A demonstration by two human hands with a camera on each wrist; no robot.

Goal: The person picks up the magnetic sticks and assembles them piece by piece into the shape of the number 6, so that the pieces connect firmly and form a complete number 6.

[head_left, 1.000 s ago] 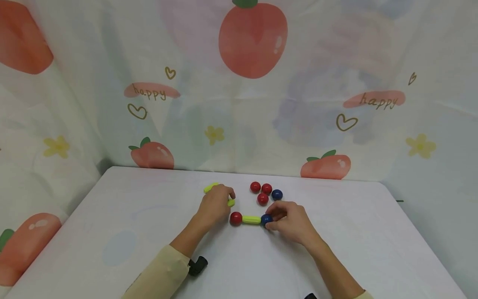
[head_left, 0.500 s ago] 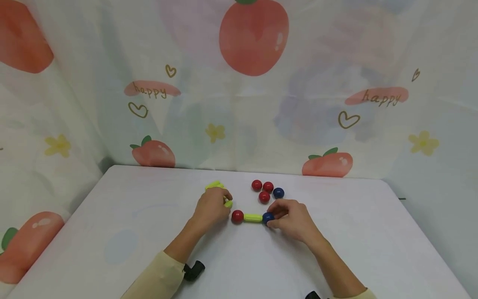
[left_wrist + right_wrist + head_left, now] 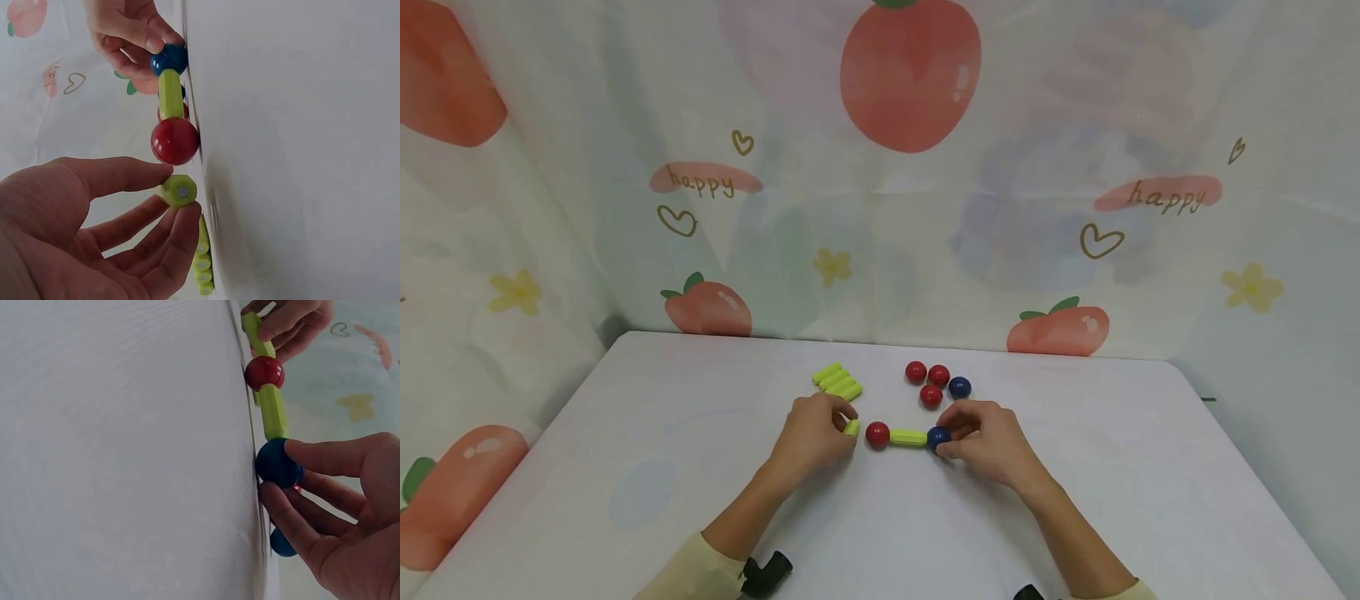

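A yellow-green magnetic rod [image 3: 180, 190] with a metal disc in its end is pinched between the thumb and fingers of my left hand [image 3: 812, 429], just left of a red ball [image 3: 877, 435]. That ball joins one end of another yellow-green rod [image 3: 908, 437] lying on the table; a blue ball [image 3: 279, 462] joins its other end. My right hand [image 3: 988, 437] pinches this blue ball between thumb and fingers. In the left wrist view the held rod's disc end shows close to the red ball.
Several yellow-green rods [image 3: 837, 382] lie side by side behind my left hand. Behind the joined pieces sit loose red balls [image 3: 931, 396] and a second blue ball [image 3: 959, 387]. The white table [image 3: 662, 433] ends at a patterned cloth backdrop [image 3: 880, 250].
My left hand has drawn back from the group of rods toward the front, bringing one rod beside the red ball. The right hand stays on the blue ball.
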